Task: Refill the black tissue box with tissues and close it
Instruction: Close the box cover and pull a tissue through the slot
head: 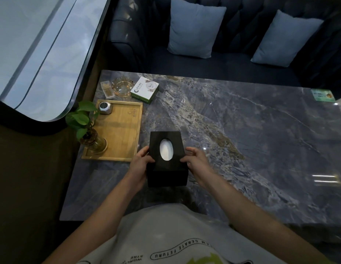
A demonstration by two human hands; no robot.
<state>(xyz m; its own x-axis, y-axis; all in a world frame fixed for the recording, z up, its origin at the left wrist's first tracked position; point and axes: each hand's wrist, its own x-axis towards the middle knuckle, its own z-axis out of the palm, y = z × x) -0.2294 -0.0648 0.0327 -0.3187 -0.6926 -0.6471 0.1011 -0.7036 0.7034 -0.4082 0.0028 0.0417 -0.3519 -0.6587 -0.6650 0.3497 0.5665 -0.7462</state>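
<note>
The black tissue box [166, 175] stands on the marble table [242, 140] near its front left. White tissue [166, 151] shows through the oval hole in its black lid. My left hand [140, 161] grips the box's left side with the thumb on the lid. My right hand [197, 161] holds the right side, fingertips on the lid's edge. The lid looks tilted on the box; whether it is fully seated I cannot tell.
A wooden tray [118, 130] left of the box carries a potted plant in a glass vase [89, 138] and a small silver cube [105, 107]. Behind it lie a white-green packet [145, 89], a glass ashtray [122, 87] and a small clear case [107, 89]. A dark sofa with two cushions [194, 29] lies beyond.
</note>
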